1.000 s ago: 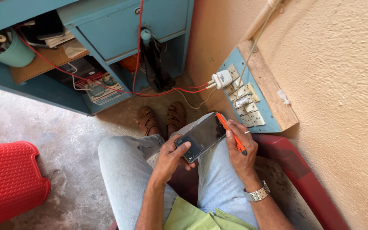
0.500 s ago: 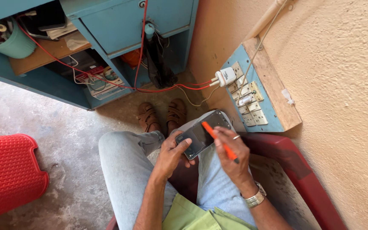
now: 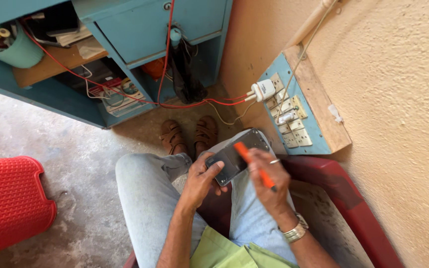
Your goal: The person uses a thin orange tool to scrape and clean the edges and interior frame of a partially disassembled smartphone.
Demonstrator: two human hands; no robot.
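I sit on a dark red chair and hold a phone over my lap, between my knees. My left hand grips the near, lower end of it, with the fingers curled shut around the edge. The phone's long side runs away from me, up and to the right, toward the blue socket board on the wall. My right hand is closed around a thin orange tool. The tool lies slanted across the phone, its tip up near the middle of the phone and its back end down by my palm. My right hand is just beside the phone on the right. I cannot tell if the tip touches it.
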